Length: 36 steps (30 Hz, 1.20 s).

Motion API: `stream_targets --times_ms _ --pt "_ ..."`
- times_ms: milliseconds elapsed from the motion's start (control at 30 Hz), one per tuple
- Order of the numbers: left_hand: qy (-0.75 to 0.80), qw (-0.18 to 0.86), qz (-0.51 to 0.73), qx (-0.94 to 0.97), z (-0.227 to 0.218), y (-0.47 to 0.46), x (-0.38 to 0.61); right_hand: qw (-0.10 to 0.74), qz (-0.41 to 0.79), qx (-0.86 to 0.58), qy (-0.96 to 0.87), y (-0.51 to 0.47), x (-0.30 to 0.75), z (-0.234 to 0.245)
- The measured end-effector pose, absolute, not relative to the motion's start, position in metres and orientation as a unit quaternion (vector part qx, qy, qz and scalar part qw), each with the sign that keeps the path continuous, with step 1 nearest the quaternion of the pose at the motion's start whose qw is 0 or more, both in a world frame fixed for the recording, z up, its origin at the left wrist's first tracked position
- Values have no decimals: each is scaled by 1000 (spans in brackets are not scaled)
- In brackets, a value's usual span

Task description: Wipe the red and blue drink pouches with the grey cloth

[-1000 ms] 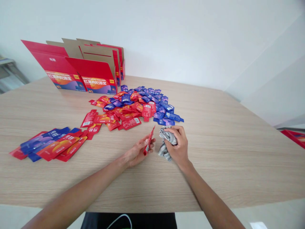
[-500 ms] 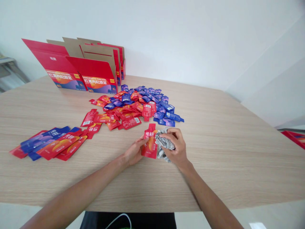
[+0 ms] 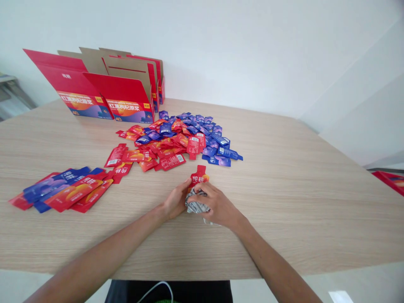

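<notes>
My left hand (image 3: pixel 177 199) is closed on the left edge of a red pouch (image 3: pixel 199 176) whose narrow spout end points away from me. Pressed over the pouch's lower front is a crumpled grey-and-white striped cloth (image 3: pixel 197 202), gripped in my right hand (image 3: pixel 219 205). The cloth hides most of the pouch's face. Just beyond my hands lies a heap of red pouches (image 3: pixel 170 162) and blue pouches (image 3: pixel 229 153), many overlapping.
Overlapping red and blue pouches (image 3: pixel 75 191) lie in a fanned row at the left. Several red boxes (image 3: pixel 129 110) with raised flaps stand at the back left, by the white wall. The wooden table (image 3: pixel 299 202) stretches to the right, where a red object (image 3: pixel 389 181) shows beyond its edge.
My right hand has moved left with the cloth, from beside the pouch onto its lower front. The left hand still holds the pouch. The camera view has shifted slightly.
</notes>
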<state>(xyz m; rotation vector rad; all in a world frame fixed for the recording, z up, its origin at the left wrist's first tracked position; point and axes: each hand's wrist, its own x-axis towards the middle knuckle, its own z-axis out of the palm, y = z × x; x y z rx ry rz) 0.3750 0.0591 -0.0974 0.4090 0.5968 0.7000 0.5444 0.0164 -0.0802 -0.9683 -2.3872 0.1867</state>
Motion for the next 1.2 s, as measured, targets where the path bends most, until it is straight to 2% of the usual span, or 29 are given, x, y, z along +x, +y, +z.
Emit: stream_targets --times_ms 267,567,900,1200 --pt "273 877 339 203 -101 57 380 386 25 -513 -766 22 559 -77" --pt "294 887 305 182 -98 58 375 256 111 -347 -896 14 543 -78" --pt "300 875 334 182 -98 59 380 384 63 -520 -760 24 562 -78" --pt "318 874 313 192 -99 58 378 279 114 -357 -884 16 549 -75"
